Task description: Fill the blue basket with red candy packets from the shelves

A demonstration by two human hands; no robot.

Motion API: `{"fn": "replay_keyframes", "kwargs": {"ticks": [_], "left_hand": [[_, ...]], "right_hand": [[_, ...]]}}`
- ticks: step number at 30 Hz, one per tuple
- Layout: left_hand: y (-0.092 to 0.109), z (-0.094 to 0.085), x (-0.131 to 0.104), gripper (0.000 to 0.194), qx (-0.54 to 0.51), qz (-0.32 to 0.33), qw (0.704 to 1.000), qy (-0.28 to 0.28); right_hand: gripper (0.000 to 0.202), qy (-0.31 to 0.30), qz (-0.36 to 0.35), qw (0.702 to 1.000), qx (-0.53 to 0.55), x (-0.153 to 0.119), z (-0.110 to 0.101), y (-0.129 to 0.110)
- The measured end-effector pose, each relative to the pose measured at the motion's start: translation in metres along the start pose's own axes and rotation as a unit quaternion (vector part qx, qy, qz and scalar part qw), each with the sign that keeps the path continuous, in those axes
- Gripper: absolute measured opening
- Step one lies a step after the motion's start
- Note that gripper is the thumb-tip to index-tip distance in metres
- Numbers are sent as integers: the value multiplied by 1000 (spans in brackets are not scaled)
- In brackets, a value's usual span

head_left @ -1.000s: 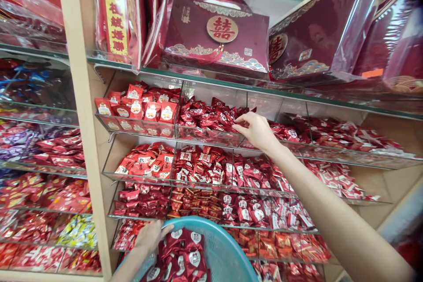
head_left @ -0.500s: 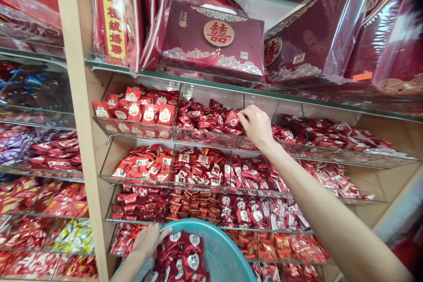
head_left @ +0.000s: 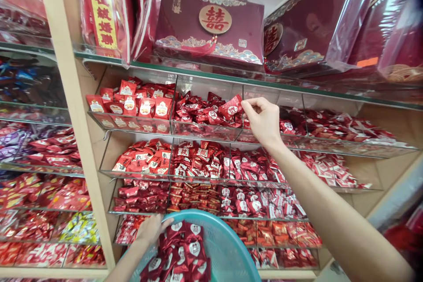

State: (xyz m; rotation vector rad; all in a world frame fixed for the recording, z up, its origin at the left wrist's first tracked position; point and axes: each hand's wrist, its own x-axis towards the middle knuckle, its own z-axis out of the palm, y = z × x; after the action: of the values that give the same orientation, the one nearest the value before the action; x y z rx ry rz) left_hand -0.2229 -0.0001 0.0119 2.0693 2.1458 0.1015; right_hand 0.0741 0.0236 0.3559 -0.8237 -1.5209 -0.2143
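Red sachet (head_left: 230,108), twelve o'clock from teal basket (head_left: 231,244): corner pinched in right hand (head_left: 265,121). Left hand (head_left: 150,230): clasping basket rim, ten o'clock. Step: picking, seemingly; next move calls for clearing bin front (head_left: 206,131).

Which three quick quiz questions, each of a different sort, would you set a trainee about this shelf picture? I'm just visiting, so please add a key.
1. Which hand grips the rim of the teal basket?
2. True or false: the packets lying in that basket are bright yellow.
3. What is the right hand pinching?
A) a purple box
B) a red packet
C) a yellow banner

Key:
1. The left hand.
2. False; they are maroon packets with white labels.
3. B.
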Motion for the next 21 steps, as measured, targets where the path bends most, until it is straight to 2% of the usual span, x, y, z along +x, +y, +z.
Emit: {"fn": "replay_keyframes", "kwargs": {"ticks": [3,6,8,11,13,15,18,21], "left_hand": [[0,-1,0,57,6,3,1000,-2],[0,0,2,60,8,0,1000,-9],[0,1,3,62,10,-4,1000,-13],[-1,2,5,64,10,2,1000,-19],[-1,2,5,65,14,8,1000,-19],[0,0,5,66,21,11,1000,-20],[2,-2,4,66,22,10,999,-27],[2,-2,3,66,15,8,999,-29]], "right_hand": [[21,-80,85,987,110,-37,-1,-18],[21,-207,200,936,202,-98,4,-23],[23,-314,304,864,251,-148,8,-16],[23,-448,457,723,261,-226,9,6],[22,-490,528,660,213,-270,6,21],[19,-521,571,616,152,-303,1,34],[17,-552,595,576,101,-330,-4,45],[13,-568,611,542,98,-340,-2,49]]}}
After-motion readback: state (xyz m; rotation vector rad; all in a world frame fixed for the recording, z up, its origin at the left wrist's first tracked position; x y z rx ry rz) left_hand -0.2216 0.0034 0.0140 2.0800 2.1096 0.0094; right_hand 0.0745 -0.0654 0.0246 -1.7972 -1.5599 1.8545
